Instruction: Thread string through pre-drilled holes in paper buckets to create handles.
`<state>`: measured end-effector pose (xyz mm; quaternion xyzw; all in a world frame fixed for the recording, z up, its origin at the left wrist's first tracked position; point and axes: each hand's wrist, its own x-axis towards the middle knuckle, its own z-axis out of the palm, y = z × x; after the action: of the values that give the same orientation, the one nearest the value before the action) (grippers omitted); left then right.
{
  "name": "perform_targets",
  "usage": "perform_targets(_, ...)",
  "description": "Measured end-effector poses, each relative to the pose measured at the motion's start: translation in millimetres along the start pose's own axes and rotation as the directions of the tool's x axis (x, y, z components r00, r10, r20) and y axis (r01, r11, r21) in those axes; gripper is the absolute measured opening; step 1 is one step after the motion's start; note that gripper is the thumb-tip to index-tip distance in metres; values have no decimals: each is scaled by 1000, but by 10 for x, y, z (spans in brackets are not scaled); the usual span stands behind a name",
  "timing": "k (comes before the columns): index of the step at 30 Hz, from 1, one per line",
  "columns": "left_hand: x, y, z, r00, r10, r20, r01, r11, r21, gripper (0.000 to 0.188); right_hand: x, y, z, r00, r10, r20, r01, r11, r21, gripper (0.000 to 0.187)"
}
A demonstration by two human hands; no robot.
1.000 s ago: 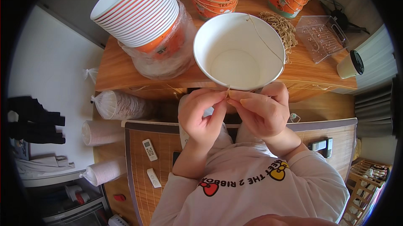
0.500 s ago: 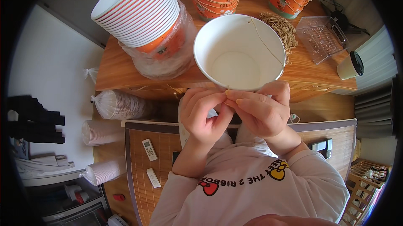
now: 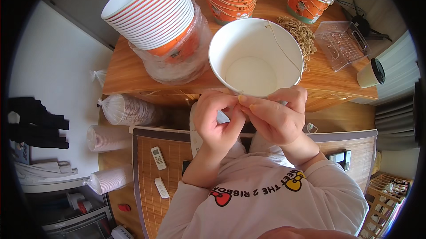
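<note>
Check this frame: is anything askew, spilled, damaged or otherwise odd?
Nothing looks spilled or damaged. The tall stack of orange-striped buckets leans left in its loose plastic wrap, though the fisheye view may exaggerate that. The white paper bucket sits at the table edge, both hands pinching the string at its near rim.

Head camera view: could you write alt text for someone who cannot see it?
Two bare hands, the left hand and the right hand, pinch a thin tan string at the near rim of a large white paper bucket on a wooden table. Stacks of orange-striped paper buckets stand behind it.
</note>
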<state>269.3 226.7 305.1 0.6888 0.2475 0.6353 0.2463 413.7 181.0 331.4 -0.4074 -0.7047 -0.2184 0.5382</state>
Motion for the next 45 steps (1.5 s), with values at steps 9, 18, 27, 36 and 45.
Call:
perform_targets(9,-26,48,-27,999,52,-8,-52,999,15,17,30,-23,-17,998,-11,61,11,1000,1,36)
perform_targets(18,-44,53,-46,997,72,12,-72,997,25,12,-13,-2,-19,999,31,32,-33,997,64,40)
perform_targets(27,-6,75,-38,990,138,7,-138,986,91,15,48,-87,-85,985,161,66,-162,987,13,32)
perform_targets(36,-38,89,-17,998,66,3,-66,996,53,18,14,-56,-64,986,156,59,-155,988,-21,28)
perform_targets(45,-98,116,2,994,-110,-10,109,991,-73,19,-77,1,24,998,47,-45,-49,999,-25,44)
